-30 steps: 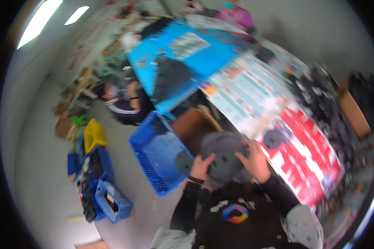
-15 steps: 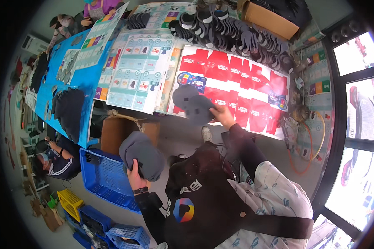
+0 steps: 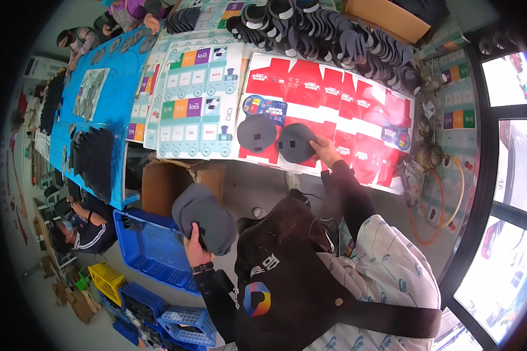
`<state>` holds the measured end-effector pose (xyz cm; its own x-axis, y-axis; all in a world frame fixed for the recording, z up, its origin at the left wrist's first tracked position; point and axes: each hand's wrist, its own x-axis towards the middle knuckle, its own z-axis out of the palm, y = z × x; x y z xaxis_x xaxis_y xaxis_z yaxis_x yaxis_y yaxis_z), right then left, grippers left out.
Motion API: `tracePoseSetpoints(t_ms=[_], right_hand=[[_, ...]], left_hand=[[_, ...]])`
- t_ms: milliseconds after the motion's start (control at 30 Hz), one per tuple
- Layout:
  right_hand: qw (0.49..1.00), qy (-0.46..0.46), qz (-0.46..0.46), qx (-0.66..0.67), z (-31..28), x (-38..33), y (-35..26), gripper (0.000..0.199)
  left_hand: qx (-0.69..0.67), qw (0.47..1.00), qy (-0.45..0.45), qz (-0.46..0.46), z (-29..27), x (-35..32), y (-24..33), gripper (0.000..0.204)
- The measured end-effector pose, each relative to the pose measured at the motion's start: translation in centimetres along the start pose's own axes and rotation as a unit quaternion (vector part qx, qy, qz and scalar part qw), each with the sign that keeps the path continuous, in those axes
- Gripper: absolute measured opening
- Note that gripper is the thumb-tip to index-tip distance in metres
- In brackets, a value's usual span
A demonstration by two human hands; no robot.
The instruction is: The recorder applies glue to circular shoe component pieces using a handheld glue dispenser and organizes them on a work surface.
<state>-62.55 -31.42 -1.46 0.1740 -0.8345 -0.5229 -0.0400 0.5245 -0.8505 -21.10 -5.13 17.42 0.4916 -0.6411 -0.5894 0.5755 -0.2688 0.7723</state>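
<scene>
Over the red-and-white printed sheet [image 3: 357,126], my right hand [image 3: 328,152] pinches the right edge of a dark grey rounded pad [image 3: 297,144] with small black squares on it. Right beside it lies another rounded grey lobe [image 3: 256,132] with black squares; whether the two are one piece I cannot tell. Lower and to the left, my left hand [image 3: 197,251] is wrapped round a thick stack of grey pads [image 3: 202,213], held in the air near the table's front edge. Part of that hand is hidden behind the stack.
Rows of dark grey pads [image 3: 334,41] line the table's back, beside a cardboard box [image 3: 386,20]. A blue crate [image 3: 152,257] stands below left, near a cardboard carton [image 3: 158,190]. Co-workers sit by the blue table [image 3: 114,88]. An orange hose [image 3: 413,225] hangs at right.
My right hand has moved slightly right and up, and its grey pad now lies against the red sheet. A printed sheet at left was laid flat. My left hand barely moved.
</scene>
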Motion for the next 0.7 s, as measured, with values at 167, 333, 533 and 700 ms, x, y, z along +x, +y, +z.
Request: tracePoseSetpoints(t_ms=[167, 333, 533, 700], right_hand=[[0.999, -0.010, 0.016, -0.046, 0.5, 0.5, -0.8, 0.022], [0.989, 0.037, -0.031, -0.141, 0.0, 2.3, 1.5, 0.028], [0.875, 0.153, -0.178, -0.424, 5.2, -3.8, -7.5, 0.038], [0.946, -0.248, -0.171, -0.117, 14.1, -11.9, -11.2, 0.049]], left_hand=[[-0.003, 1.000, -0.010, -0.005, 0.7, 0.3, -0.3, 0.038], [0.000, 1.000, -0.015, 0.005, 2.4, 0.3, 0.4, 0.038], [0.074, 0.997, 0.004, -0.028, 4.8, 0.9, 0.7, 0.037], [0.068, 0.990, -0.122, 0.002, 9.3, 4.0, -1.7, 0.034]])
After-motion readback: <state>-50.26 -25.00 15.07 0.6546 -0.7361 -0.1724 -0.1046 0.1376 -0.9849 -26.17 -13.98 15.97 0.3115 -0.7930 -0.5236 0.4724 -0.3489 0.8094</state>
